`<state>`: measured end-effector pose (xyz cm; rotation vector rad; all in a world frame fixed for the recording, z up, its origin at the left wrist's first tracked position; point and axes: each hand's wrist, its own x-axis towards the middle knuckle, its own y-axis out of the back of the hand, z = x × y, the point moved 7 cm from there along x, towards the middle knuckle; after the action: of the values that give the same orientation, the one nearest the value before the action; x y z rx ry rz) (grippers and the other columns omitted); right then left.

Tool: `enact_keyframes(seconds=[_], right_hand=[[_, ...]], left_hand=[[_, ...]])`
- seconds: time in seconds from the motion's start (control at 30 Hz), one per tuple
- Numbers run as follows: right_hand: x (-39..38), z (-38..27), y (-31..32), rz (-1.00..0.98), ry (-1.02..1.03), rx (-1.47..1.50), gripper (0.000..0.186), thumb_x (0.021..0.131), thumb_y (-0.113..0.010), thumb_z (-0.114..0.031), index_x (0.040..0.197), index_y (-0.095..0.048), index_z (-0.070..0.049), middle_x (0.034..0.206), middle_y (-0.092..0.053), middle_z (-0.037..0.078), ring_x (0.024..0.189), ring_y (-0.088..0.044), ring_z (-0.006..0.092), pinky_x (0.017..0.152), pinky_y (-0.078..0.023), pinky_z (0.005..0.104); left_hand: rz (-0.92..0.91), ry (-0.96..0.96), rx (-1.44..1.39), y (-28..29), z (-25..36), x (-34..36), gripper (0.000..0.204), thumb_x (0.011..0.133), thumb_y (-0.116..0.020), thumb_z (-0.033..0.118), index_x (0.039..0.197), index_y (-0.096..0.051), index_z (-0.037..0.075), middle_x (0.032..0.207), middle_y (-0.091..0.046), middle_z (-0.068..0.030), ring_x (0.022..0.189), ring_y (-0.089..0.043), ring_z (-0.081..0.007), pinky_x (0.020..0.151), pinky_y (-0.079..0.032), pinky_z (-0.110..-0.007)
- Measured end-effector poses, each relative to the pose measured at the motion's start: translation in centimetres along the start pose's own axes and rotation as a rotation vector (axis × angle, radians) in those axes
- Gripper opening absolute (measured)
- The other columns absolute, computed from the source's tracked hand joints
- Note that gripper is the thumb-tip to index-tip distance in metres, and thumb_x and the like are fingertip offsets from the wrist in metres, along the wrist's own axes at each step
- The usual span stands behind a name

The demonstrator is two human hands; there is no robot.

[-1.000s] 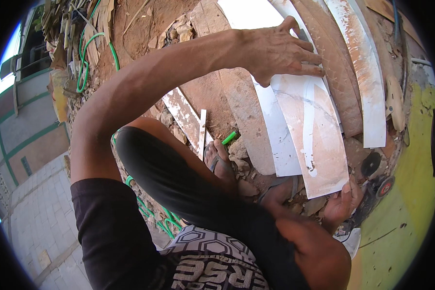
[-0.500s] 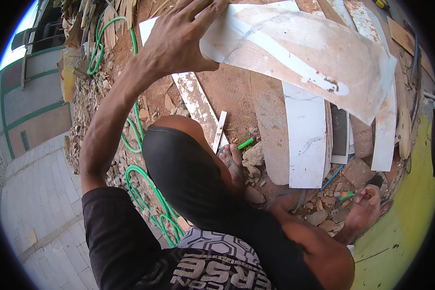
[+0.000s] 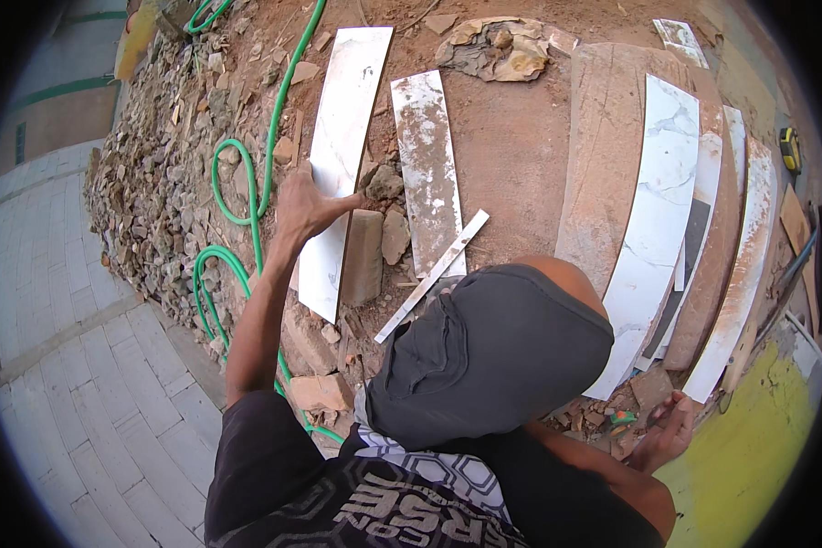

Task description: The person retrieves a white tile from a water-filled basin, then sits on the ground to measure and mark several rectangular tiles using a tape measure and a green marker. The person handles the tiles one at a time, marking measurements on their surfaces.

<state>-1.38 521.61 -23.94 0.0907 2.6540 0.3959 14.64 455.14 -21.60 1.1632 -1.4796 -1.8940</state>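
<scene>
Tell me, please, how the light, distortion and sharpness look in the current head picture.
Head view, light: soft daylight, the white panel at the left hand very bright; head view, distortion: the veined panel at right bows, and the corners go black; head view, sharpness: no strong blur on the left hand, paving near the rim seems softer.

Bright diffuse daylt, soft shadows, pic mostly sharp w/ fisheye bend & blk rim.

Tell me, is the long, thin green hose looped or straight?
Loosely looped: the hose bends into rounded curves beside the rubble.
</scene>
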Motion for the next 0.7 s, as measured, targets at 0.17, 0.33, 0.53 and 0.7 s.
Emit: enact_keyframes(seconds=[0.17, 0.33, 0.53, 0.7], right_hand=[[0.7, -2.5, -3.2, -0.086, 0.056, -0.137, 0.033, 0.105, -0.054, -0.028, 0.106, -0.063, 0.003, 0.088, -0.059, 0.003, 0.074, -0.050, 0.0071, 0.067, -0.039, 0.0196], [0.2, -4.4, -6.3, -0.116, 0.078, -0.244, 0.033, 0.105, -0.054, -0.028, 0.102, -0.065, 0.003, 0.081, -0.055, 0.000, 0.071, -0.047, 0.0054, 0.062, -0.036, 0.0194], [-0.2, -4.4, -6.4, -0.011, -0.003, -0.285, 0.034, 0.105, -0.054, -0.028, 0.102, -0.066, 0.003, 0.082, -0.055, 0.000, 0.072, -0.048, 0.0058, 0.064, -0.037, 0.0203], [-0.6, -5.4, -7.7, 0.031, 0.063, -0.285, 0.034, 0.105, -0.054, -0.028, 0.102, -0.066, 0.003, 0.082, -0.055, 0.000, 0.072, -0.048, 0.0059, 0.064, -0.038, 0.0205]], left_hand=[[-0.038, 0.150, 0.070, -5.0, -5.6, 0.9, 0.083, 0.055, -0.084, 0.054, 0.101, -0.065, -0.013, 0.097, -0.069, -0.0281, 0.089, -0.068, -0.0380, 0.082, -0.055, -0.045], [-0.067, 0.190, 0.094, -7.2, -8.4, 1.8, 0.090, 0.055, -0.083, 0.059, 0.105, -0.066, -0.013, 0.106, -0.068, -0.0294, 0.103, -0.066, -0.0410, 0.087, -0.054, -0.050], [-0.135, 0.247, 0.068, -8.4, -9.0, 1.9, 0.104, 0.058, -0.081, 0.066, 0.121, -0.059, -0.014, 0.127, -0.056, -0.0356, 0.124, -0.053, -0.0420, 0.100, -0.047, -0.050], [0.170, -0.019, 0.087, -7.9, -2.2, 1.8, 0.097, 0.080, -0.069, 0.067, 0.134, -0.052, -0.011, 0.136, -0.050, -0.0314, 0.131, -0.048, -0.0404, 0.108, -0.041, -0.049]])
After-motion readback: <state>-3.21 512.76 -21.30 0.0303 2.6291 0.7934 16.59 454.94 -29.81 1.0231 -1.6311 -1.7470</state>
